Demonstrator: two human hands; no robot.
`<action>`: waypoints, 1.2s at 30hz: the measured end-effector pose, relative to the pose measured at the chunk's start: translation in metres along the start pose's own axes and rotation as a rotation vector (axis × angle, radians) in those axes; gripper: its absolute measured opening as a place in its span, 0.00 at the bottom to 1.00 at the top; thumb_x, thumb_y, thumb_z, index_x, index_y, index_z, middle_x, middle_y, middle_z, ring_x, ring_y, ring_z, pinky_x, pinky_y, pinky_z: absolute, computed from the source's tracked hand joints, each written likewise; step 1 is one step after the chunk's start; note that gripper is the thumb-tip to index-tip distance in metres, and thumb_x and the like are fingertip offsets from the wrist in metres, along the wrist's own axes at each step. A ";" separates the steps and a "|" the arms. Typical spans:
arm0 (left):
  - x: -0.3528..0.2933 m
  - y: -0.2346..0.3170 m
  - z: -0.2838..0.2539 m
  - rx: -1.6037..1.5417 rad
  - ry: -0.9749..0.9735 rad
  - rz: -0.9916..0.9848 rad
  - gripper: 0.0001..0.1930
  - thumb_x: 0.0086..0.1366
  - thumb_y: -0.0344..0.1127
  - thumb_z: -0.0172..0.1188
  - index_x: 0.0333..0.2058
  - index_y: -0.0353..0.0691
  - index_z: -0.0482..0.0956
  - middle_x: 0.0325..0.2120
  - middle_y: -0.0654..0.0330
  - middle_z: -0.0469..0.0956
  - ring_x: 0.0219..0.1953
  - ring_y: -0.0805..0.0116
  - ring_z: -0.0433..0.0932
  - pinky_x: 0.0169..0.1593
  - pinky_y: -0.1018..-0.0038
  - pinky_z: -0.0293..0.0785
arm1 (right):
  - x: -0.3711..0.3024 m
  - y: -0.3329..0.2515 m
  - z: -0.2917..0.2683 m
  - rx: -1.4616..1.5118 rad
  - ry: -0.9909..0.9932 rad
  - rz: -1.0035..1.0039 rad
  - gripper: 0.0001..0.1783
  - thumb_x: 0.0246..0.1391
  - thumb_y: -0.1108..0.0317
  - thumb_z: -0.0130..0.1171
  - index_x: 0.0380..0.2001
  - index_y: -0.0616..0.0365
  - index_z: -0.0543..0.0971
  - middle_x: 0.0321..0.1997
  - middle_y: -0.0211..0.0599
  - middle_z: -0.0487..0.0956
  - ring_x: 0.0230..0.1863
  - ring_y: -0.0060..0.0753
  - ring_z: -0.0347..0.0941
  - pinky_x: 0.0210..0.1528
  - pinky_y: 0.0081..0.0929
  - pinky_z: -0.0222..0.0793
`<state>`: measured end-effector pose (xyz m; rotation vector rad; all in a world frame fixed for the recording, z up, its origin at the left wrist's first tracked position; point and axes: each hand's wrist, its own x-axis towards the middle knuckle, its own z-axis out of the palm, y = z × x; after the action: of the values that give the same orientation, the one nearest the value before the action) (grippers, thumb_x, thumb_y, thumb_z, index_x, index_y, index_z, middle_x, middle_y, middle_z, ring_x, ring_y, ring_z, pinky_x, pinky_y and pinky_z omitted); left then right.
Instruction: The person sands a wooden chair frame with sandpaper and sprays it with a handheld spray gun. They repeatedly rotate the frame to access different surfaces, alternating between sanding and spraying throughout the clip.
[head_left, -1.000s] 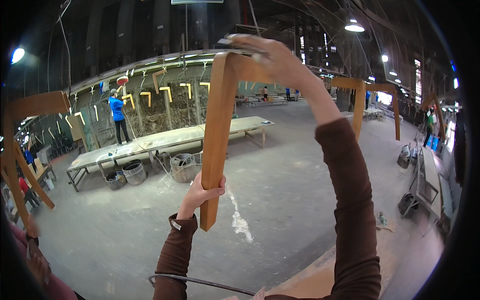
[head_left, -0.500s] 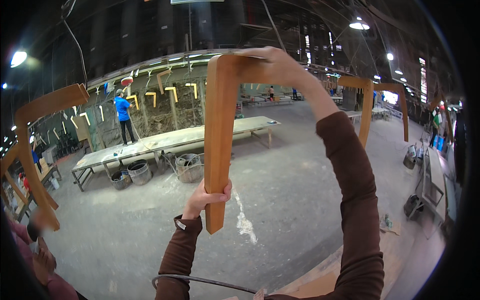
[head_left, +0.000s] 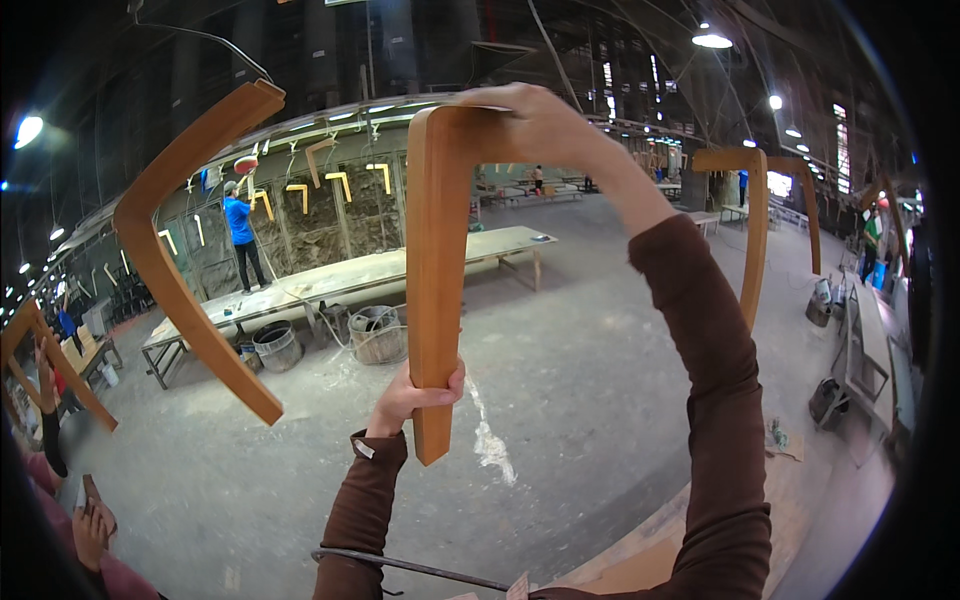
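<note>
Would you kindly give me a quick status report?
Left hand grips bent wooden piece low. Right hand at its top arm. Second piece at left, clear of both hands.

You can read no words, numbers or signs anywhere in view. A small pale tag (head_left: 363,448) sits at the cuff of your brown left sleeve (head_left: 360,505); any print on it is too small to make out.

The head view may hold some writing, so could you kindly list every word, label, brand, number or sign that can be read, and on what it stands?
None can be read.
Pale tag on the left sleeve: too small to read.
Wooden piece in the left hand: no lettering shows.
</note>
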<state>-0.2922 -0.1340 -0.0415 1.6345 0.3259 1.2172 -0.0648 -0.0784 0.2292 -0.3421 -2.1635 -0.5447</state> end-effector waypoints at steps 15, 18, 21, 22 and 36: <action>0.016 -0.011 0.003 -0.235 -0.119 -0.002 0.44 0.42 0.29 0.63 0.61 0.46 0.54 0.22 0.63 0.64 0.22 0.69 0.66 0.29 0.71 0.63 | -0.055 -0.014 0.072 -0.578 0.429 0.053 0.32 0.46 0.80 0.46 0.59 0.70 0.58 0.59 0.57 0.63 0.64 0.55 0.56 0.68 0.47 0.47; 0.017 -0.014 0.005 -0.229 -0.103 -0.008 0.45 0.41 0.29 0.62 0.61 0.46 0.53 0.22 0.62 0.63 0.21 0.69 0.66 0.29 0.71 0.63 | -0.055 -0.036 0.086 -0.524 0.259 -0.139 0.34 0.45 0.81 0.46 0.60 0.66 0.59 0.61 0.53 0.63 0.65 0.52 0.55 0.67 0.50 0.46; 0.012 -0.013 0.005 -0.204 -0.066 -0.003 0.45 0.41 0.29 0.63 0.60 0.45 0.53 0.21 0.62 0.63 0.21 0.70 0.65 0.28 0.71 0.62 | -0.054 -0.022 0.071 -0.554 0.238 0.014 0.35 0.45 0.81 0.47 0.61 0.61 0.60 0.63 0.48 0.63 0.65 0.50 0.56 0.67 0.51 0.48; 0.011 -0.012 0.006 -0.206 -0.060 -0.020 0.45 0.41 0.29 0.63 0.60 0.45 0.53 0.21 0.62 0.63 0.21 0.70 0.65 0.28 0.71 0.62 | -0.052 -0.015 0.064 -0.604 0.219 0.197 0.35 0.46 0.81 0.47 0.62 0.59 0.60 0.63 0.45 0.63 0.66 0.48 0.56 0.67 0.51 0.49; 0.021 -0.013 0.014 -0.234 -0.064 -0.028 0.45 0.41 0.29 0.61 0.60 0.45 0.52 0.21 0.62 0.64 0.21 0.70 0.67 0.28 0.71 0.63 | -0.034 -0.016 0.064 -0.864 0.185 -0.170 0.27 0.50 0.72 0.49 0.57 0.54 0.66 0.60 0.34 0.68 0.64 0.37 0.60 0.63 0.60 0.48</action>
<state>-0.2669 -0.1218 -0.0401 1.4584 0.1591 1.1348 -0.0945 -0.0622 0.1633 -0.5373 -1.6846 -1.5408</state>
